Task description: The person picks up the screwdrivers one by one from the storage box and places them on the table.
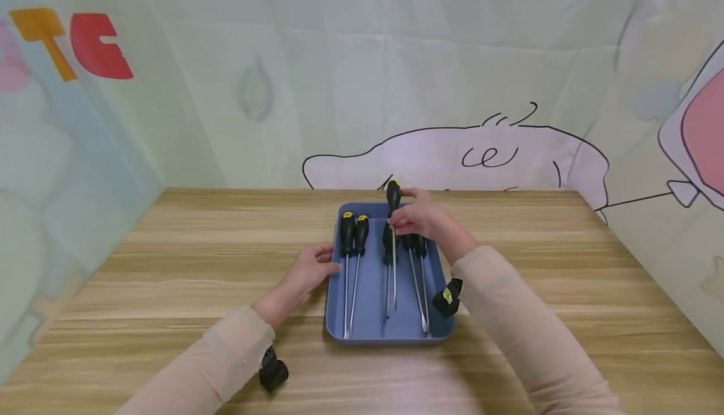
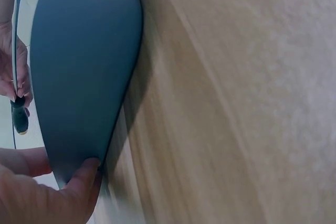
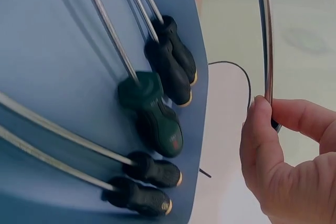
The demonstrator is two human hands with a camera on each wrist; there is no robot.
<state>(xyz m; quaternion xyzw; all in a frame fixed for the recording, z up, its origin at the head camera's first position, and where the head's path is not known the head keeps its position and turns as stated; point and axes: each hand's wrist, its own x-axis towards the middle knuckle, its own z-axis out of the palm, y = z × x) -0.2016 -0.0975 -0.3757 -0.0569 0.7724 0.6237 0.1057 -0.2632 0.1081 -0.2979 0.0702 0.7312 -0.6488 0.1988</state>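
A shallow blue tray (image 1: pixel 362 332) lies on the table with several black-handled screwdrivers in it. My left hand (image 1: pixel 308 270) grips the tray's left side, thumb at the rim; in the left wrist view its fingers (image 2: pixel 84 179) press the outer wall. Above the tray, my right hand (image 1: pixel 418 217) pinches a screwdriver (image 1: pixel 393 196) by the top of its shaft, handle up and tip down. In the tray, two screwdrivers (image 1: pixel 347 236) lie along the left, a green-and-black screwdriver (image 3: pixel 152 114) in the middle, and two more (image 3: pixel 149 169) along the right.
The wood-grain table (image 1: pixel 226 239) extends on both sides of the tray. Behind it hangs a pale printed cloth (image 1: pixel 339 75) with cartoon drawings. A small black camera sits on each wrist, the right camera (image 1: pixel 449 298) close to the tray's right edge.
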